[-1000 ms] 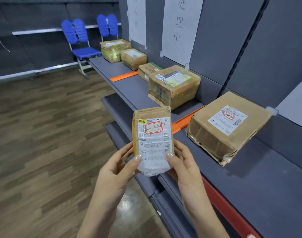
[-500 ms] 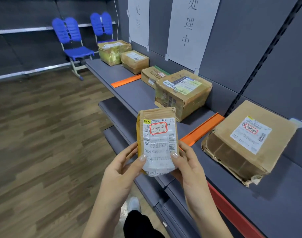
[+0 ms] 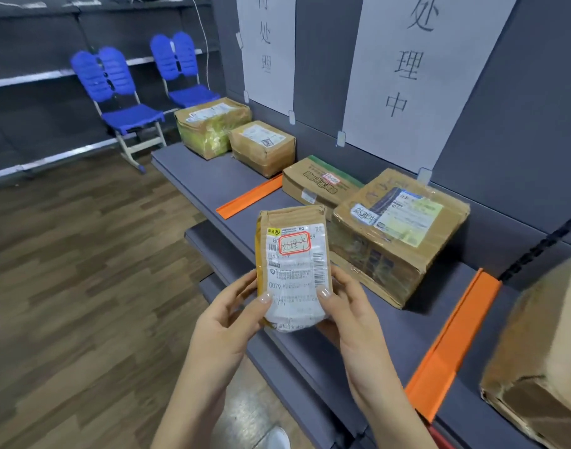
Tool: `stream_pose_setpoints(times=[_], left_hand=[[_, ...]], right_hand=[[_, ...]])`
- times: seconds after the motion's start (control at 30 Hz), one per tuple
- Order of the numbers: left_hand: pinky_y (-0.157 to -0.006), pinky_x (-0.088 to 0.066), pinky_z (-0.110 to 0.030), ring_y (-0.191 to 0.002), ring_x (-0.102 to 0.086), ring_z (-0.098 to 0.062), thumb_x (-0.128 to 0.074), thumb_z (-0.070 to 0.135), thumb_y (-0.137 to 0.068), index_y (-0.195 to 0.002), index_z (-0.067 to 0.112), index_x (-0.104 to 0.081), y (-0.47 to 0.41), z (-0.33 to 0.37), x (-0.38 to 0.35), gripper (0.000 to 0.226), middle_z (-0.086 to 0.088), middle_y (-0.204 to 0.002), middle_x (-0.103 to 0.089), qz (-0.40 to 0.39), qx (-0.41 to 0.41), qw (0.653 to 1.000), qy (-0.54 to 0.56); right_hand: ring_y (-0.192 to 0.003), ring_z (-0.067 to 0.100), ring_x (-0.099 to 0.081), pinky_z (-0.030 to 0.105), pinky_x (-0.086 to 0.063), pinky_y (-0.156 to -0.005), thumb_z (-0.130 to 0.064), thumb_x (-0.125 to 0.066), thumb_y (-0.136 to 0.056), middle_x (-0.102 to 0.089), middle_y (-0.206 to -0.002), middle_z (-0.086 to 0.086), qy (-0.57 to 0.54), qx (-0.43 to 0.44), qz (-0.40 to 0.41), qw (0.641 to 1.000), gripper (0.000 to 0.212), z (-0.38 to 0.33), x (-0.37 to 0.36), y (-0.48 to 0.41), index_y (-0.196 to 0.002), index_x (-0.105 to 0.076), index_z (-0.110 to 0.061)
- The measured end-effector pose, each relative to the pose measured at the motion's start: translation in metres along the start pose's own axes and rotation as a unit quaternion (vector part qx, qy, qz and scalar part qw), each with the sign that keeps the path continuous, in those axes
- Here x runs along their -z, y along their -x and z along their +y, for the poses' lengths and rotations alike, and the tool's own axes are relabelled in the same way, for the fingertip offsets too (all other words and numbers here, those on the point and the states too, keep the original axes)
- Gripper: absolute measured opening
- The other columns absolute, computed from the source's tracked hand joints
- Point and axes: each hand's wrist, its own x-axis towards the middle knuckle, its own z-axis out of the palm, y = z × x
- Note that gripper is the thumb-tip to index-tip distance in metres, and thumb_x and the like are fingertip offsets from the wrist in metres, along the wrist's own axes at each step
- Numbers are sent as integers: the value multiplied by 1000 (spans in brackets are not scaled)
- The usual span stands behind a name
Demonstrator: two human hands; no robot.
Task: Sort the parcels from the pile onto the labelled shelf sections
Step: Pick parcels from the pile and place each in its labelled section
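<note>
- Sliding left along the shelf (image 3: 391,325) since the earlier frames: my view is carrying the big carton (image 3: 543,367) off towards the right edge, and the taped carton (image 3: 397,234) is now sitting just behind the small parcel (image 3: 294,267).
- Small parcel is staying upright in the air in front of the shelf edge, with the label facing me and the hold unchanged.
- Left hand (image 3: 232,319) and right hand (image 3: 352,319) are both pinching its lower half, thumbs on the label and fingers behind.
- Red-boxed handwriting on the label is reading clearer now. It is looking like the same characters as the wall sign (image 3: 407,59) above the middle section.
- Judging from that: I am matching the parcel to the section between the near orange divider (image 3: 452,345) and the far orange divider (image 3: 248,200), where the taped carton and a flat carton (image 3: 320,184) are already lying.
- Bare shelf in front of the taped carton is looking like the likely spot; the parcel is not yet set down.
</note>
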Motion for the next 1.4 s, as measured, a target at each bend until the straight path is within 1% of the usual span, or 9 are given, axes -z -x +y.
stream_pose_setpoints(times=[0.07,0.17,0.5,0.67,0.87,0.97,1.13,1.27,1.4], left_hand=[[-79,-54,-23,-108,-66,-9,-86,33,-62,-113,28,-67,-25,6,7,55,14,-111,-72,-1,2,1000,1],[-74,-56,-20,-103,-68,-9,-69,37,-60,-113,26,-67,-53,16,13,54,12,-109,-73,10,0,1000,8],[-81,-52,-27,-101,-69,-8,-67,36,-63,-118,25,-65,-114,28,13,56,9,-109,-74,-19,34,999,-7],[-70,-55,-21,-94,-70,-4,-67,37,-62,-114,27,-66,-149,32,10,52,11,-106,-74,-62,41,997,-22],[-70,-56,-17,-97,-70,-7,-66,35,-66,-119,25,-63,-196,36,14,53,10,-109,-73,-143,67,987,-37],[-70,-56,-17,-98,-70,-7,-66,35,-66,-116,27,-63,-225,40,21,51,9,-108,-74,-176,76,980,-47],[-81,-52,-28,-104,-68,-8,-69,39,-64,-113,30,-66,-271,54,32,50,11,-111,-73,-220,84,969,-71],[-79,-51,-26,-99,-69,-6,-66,18,-86,-109,30,-67,-303,62,45,26,13,-104,-74,-245,87,962,-84],[-69,-55,-19,-93,-71,-6,-64,13,-87,-112,24,-67,-323,69,52,28,12,-99,-75,-287,104,948,-89]], right_hand=[[-122,17,-61,45,-48,-105,-50,-68,-67,-68,-125,-5,-4,-6,1,1000,55,0,-12,-24,-118,-64,-31],[-122,19,-61,48,-48,-106,-50,-68,-66,-68,-125,-2,-3,-11,-4,1000,58,0,-26,-55,-119,-63,-28],[-120,13,-62,26,-53,-91,-50,-70,-60,-69,-125,-4,-17,-12,41,999,64,-2,-38,-108,-119,-61,-26],[-117,10,-63,17,-52,-82,-31,-64,-74,-69,-123,-6,-8,0,84,996,41,-4,-41,-127,-115,-61,-29],[-117,10,-63,19,-53,-86,-40,-72,-68,-71,-120,-9,-20,8,159,987,52,1,-55,-153,-117,-60,-29],[-116,9,-64,22,-53,-90,-33,-67,-74,-71,-119,-11,-20,17,195,980,44,6,-68,-168,-117,-60,-28],[-119,12,-63,29,-53,-97,-31,-65,-75,-70,-123,-6,-32,31,256,966,48,11,-94,-194,-122,-58,-24],[-120,13,-63,29,-53,-96,-41,-72,-65,-69,-126,-2,-55,38,297,952,63,15,-121,-213,-123,-58,-22],[-116,11,-64,29,-54,-92,-31,-70,-69,-70,-124,-4,-60,48,344,936,48,20,-140,-219,-115,-59,-25]])
